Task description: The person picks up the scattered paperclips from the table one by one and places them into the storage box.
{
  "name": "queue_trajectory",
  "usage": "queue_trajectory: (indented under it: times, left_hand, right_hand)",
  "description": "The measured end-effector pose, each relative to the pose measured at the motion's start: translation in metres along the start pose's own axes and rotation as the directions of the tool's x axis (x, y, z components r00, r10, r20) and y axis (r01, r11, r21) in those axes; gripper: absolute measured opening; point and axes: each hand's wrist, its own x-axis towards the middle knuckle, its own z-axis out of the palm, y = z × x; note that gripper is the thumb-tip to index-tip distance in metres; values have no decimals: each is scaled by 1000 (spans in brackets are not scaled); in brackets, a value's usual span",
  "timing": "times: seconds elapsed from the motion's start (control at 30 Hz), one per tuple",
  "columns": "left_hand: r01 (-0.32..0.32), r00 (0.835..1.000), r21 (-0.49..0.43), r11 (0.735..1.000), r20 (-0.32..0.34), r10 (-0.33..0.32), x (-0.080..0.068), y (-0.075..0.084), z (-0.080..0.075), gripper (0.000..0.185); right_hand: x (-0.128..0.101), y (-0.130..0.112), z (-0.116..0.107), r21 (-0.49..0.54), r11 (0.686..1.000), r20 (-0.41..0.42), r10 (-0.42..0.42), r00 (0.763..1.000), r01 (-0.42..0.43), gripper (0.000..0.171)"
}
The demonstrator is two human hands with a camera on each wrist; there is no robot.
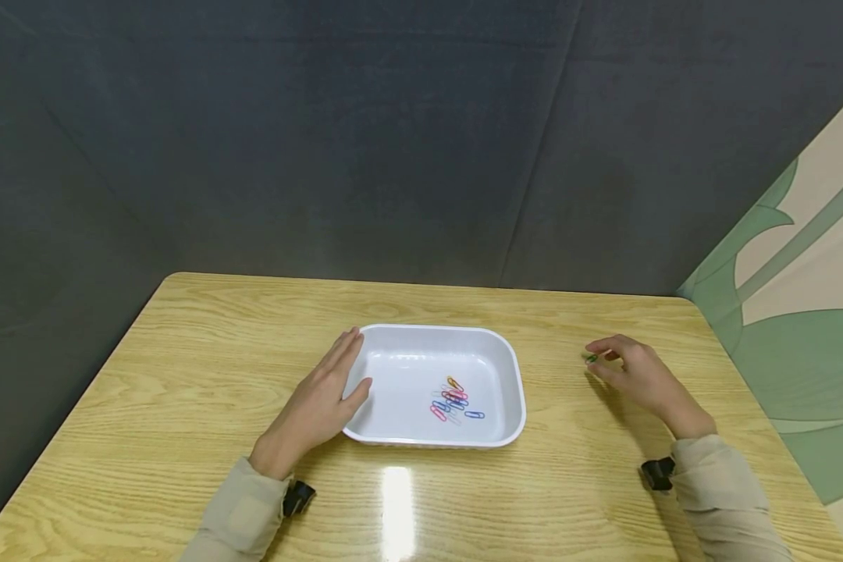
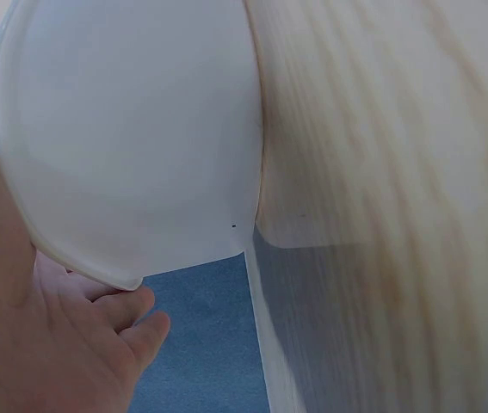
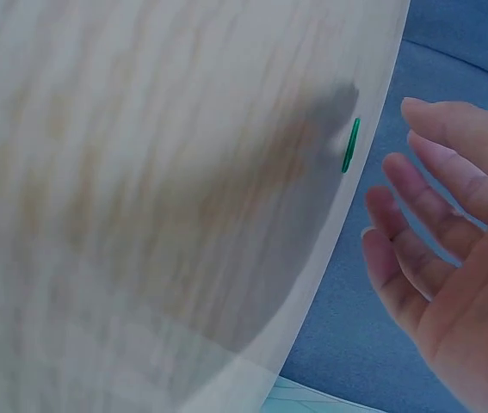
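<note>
A white rectangular tray [image 1: 518, 382] holds several coloured paper clips, bunched right of its middle; a blue paper clip [image 1: 474, 415] lies a little apart from the bunch. My left hand [image 1: 316, 402] rests along the tray's left rim, fingers extended outside and thumb over the inside. The left wrist view shows the fingertips just beyond the tray's rim [image 2: 80, 274]. To the right of the tray, my right hand [image 1: 635, 375] hovers by a green paper clip [image 3: 351, 146]. Its fingers are loosely bent, and the right wrist view shows a gap between them and the clip.
The tray stands on a wood-grain table [image 1: 183, 375]. Behind the table rises a dark cloth wall [image 1: 393, 156]. At the right, a panel with green leaf shapes [image 1: 815, 359] borders the table. Black wrist straps [image 1: 657, 473] sit below both hands.
</note>
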Motion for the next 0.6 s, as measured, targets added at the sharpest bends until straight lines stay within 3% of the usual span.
queue_trajectory:
  times: [0.27, 0.6]
  left_hand:
    - [-3, 1000, -3, 1000, -3, 3, 0, -1, 0, 68]
    - [1, 1000, -6, 1000, 0, -1, -1, -1, 0, 68]
  right_hand:
    - [2, 5, 3, 4, 1000, 30, 0, 1000, 0, 36]
    - [5, 10, 8, -12, 998, 51, -62, 997, 63, 30]
